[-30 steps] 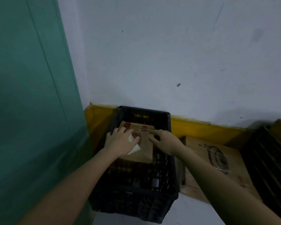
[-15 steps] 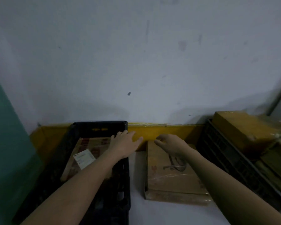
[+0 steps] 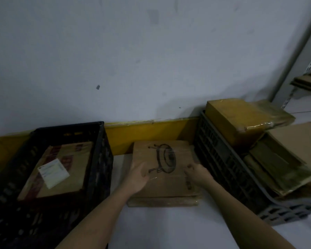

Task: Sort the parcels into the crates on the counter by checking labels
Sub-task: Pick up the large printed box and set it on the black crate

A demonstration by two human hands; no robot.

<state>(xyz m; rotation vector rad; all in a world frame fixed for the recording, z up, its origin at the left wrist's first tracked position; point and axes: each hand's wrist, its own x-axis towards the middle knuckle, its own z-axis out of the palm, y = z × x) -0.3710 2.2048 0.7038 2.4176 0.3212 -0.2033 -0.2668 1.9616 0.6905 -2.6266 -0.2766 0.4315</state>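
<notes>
The flat parcel lay on the white counter between the black crate on the left and the grey crate on the right, its long axis running front-to-back, away from the person. Both hands sat on it. The left hand lay flat w/ straight fingers at the left edge; the right hand had fingers curled at the right edge, prob. starting a grip. Neither hand was clearly nearer. A labelled parcel lay in the black crate; wrapped boxes filled the grey one. Behind ran a yellow kerb and grey wall, w/ shelving at far right.
</notes>
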